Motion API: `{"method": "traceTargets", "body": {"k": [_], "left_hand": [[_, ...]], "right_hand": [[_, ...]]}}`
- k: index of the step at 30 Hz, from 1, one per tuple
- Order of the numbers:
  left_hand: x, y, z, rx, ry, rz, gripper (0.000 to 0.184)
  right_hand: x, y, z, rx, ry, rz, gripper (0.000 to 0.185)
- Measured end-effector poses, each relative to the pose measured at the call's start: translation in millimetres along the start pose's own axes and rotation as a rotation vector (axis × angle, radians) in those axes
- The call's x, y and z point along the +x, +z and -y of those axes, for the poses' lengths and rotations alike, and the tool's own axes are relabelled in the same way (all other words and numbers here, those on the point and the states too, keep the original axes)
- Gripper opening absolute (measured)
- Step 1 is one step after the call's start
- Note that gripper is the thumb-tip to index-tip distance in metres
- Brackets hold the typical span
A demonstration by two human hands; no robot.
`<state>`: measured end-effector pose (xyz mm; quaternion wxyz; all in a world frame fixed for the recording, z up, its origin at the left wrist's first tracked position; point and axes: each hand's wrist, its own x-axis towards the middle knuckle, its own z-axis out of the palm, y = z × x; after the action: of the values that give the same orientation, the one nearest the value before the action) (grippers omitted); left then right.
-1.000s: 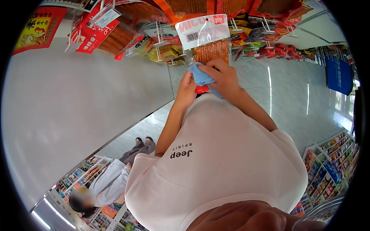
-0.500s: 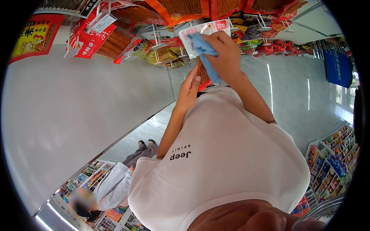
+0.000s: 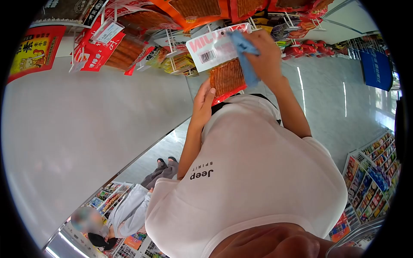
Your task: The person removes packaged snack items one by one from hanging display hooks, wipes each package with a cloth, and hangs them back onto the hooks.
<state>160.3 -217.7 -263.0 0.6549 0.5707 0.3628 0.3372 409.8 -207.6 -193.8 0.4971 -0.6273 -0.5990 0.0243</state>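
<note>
Pinched at its lower left edge by my left hand (image 3: pixel 202 102) is a snack packet (image 3: pixel 227 76). It has a white printed top with a barcode, a see-through window over reddish-brown strips, and a red bottom edge. My right hand (image 3: pixel 264 56) is closed around a crumpled blue cloth (image 3: pixel 246 56), which lies against the packet's right side and covers part of it. The cloth hangs down past my fingers. Both hands are in front of my waist, just below the hanging packets.
Snack packets (image 3: pixel 116 51) hang from hooks along the top, with a price tag (image 3: pixel 108 32) among them. A pale panel (image 3: pixel 94 116) fills the left. Another person (image 3: pixel 129 210) is at the lower left near display racks. More racks (image 3: pixel 372 172) stand right, below a blue box (image 3: pixel 377 71).
The packet has turned so that its front, with barcode and window, shows more fully. My right hand and the cloth have moved right, to its right edge. My left hand keeps its grip.
</note>
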Motion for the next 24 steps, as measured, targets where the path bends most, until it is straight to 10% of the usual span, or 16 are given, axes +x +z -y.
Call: {"method": "traceTargets", "body": {"k": [9, 12, 15, 19, 22, 24], "left_hand": [[2, 9, -7, -0.079, -0.007, -0.070, 0.048], [-2, 9, -16, -0.009, -0.123, -0.046, 0.048], [8, 11, -21, 0.166, 0.326, 0.155, 0.050], [24, 14, -33, 0.393, 0.371, 0.178, 0.059], [36, 24, -31, 0.556, 0.465, -0.294, 0.069], [37, 19, -29, -0.057, 0.269, -0.220, 0.076]], "right_hand": [[-42, 17, 10, 0.237, 0.089, 0.112, 0.036], [-63, 32, 10, 0.466, 0.303, 0.055, 0.028], [-66, 29, 8, 0.764, 0.617, 0.068, 0.021], [-57, 20, 10, 1.106, 1.050, 0.127, 0.024], [-63, 30, -2, 1.059, 1.092, 0.240, 0.026], [-60, 34, 12, 1.116, 1.096, 0.205, 0.026]]}}
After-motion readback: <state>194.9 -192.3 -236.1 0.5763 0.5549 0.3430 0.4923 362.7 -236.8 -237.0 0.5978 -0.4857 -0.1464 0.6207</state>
